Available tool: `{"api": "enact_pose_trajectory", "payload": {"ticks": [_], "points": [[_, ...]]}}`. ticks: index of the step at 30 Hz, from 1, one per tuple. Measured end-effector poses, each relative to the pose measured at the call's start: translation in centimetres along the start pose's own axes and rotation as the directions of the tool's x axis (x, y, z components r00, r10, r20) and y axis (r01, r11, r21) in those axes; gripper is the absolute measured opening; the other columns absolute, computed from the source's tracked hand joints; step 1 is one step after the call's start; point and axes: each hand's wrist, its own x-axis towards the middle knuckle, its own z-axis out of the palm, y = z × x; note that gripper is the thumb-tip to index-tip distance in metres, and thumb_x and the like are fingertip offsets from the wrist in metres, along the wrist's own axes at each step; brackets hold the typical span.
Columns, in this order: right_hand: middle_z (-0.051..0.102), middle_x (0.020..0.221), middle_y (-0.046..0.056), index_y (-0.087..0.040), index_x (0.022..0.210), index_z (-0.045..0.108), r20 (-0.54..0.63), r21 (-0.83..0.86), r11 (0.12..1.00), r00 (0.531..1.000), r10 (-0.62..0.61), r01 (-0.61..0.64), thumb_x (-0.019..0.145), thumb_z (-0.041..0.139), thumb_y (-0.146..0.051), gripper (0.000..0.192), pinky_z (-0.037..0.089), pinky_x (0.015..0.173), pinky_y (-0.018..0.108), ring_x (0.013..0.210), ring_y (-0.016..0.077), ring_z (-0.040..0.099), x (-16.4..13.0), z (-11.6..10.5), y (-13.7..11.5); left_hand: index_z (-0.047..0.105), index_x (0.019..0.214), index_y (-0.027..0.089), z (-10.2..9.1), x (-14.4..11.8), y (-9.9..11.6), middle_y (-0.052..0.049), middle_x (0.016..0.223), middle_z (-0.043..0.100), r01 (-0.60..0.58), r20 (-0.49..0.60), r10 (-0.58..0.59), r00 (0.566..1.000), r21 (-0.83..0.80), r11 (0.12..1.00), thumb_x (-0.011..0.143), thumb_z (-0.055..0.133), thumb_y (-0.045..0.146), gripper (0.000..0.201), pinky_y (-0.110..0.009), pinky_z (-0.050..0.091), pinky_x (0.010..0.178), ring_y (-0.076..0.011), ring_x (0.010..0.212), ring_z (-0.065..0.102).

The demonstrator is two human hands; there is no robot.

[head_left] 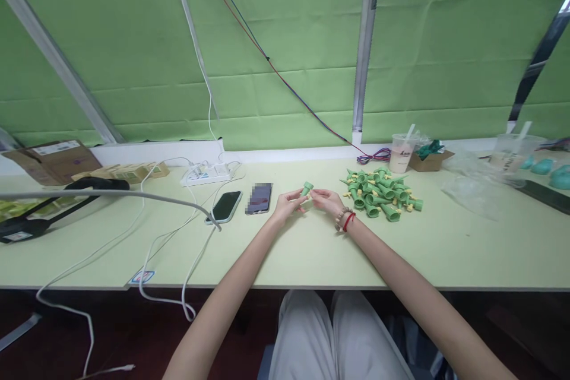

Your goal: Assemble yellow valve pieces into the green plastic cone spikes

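My left hand point(288, 204) pinches a small green cone-shaped plastic piece point(307, 188), its wide end pointing up. Close beside it, my right hand point(328, 200) has its fingertips pressed together near the lower part of that piece; what they grip is too small to make out. A beaded bracelet and a red cord circle my right wrist. To the right of my hands lies a heap of similar green cone-shaped pieces point(378, 191), several with small yellow parts.
Two phones point(226, 206) point(259, 198) lie left of my hands, near white cables and a power strip point(207, 174). A drink cup point(401, 153), a small cardboard box point(430, 160) and clear plastic bags point(474, 187) stand beyond the heap. A grey cable point(111, 194) crosses the left foreground.
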Motion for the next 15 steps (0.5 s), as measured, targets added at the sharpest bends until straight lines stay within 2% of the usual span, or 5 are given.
{"api": "enact_pose_trajectory", "payload": {"ticks": [2,6,11,15], "points": [[0.069,0.070,0.007,-0.012,0.070,0.066,0.023,0.001,1.000,1.000,0.012,-0.012,0.059,0.074,-0.036,0.027,0.054,0.068,0.029,0.066,0.0154,0.065,0.03,-0.11,-0.09,0.065,0.106,0.017,-0.04,0.06,-0.06,-0.011,0.106,0.065,-0.001,-0.006,0.001,1.000,-0.004,1.000,0.061,0.073,0.035,0.049,-0.026,0.044,0.052,-0.0067,0.045,0.055],[0.070,0.079,0.005,-0.013,0.076,0.067,0.036,0.015,1.000,0.999,-0.008,0.007,0.053,0.079,-0.025,0.028,0.052,0.076,0.026,0.075,0.0142,0.065,0.05,-0.29,-0.29,0.065,0.106,0.018,-0.13,0.17,-0.09,-0.010,0.106,0.065,0.006,-0.008,-0.006,1.000,-0.009,1.000,0.060,0.073,0.034,0.049,-0.026,0.044,0.053,-0.0070,0.046,0.056],[0.070,0.076,0.008,-0.012,0.073,0.067,0.067,0.011,0.999,0.997,0.038,-0.039,0.060,0.075,-0.029,0.023,0.053,0.076,0.030,0.071,0.0148,0.065,-0.19,-0.36,-0.33,0.065,0.106,0.018,-0.24,0.19,-0.09,-0.011,0.108,0.064,0.026,-0.005,-0.026,1.000,-0.023,0.999,0.061,0.073,0.033,0.048,-0.026,0.043,0.054,-0.0070,0.046,0.056],[0.070,0.083,0.006,-0.014,0.081,0.067,0.060,0.014,1.000,0.998,0.024,-0.025,0.059,0.076,-0.025,0.026,0.052,0.079,0.027,0.076,0.0129,0.065,-0.40,-0.39,-0.39,0.065,0.106,0.018,-0.22,0.12,-0.02,-0.010,0.108,0.064,0.030,0.001,-0.030,1.000,-0.025,0.999,0.061,0.074,0.032,0.048,-0.027,0.043,0.055,-0.0069,0.046,0.055]]}}
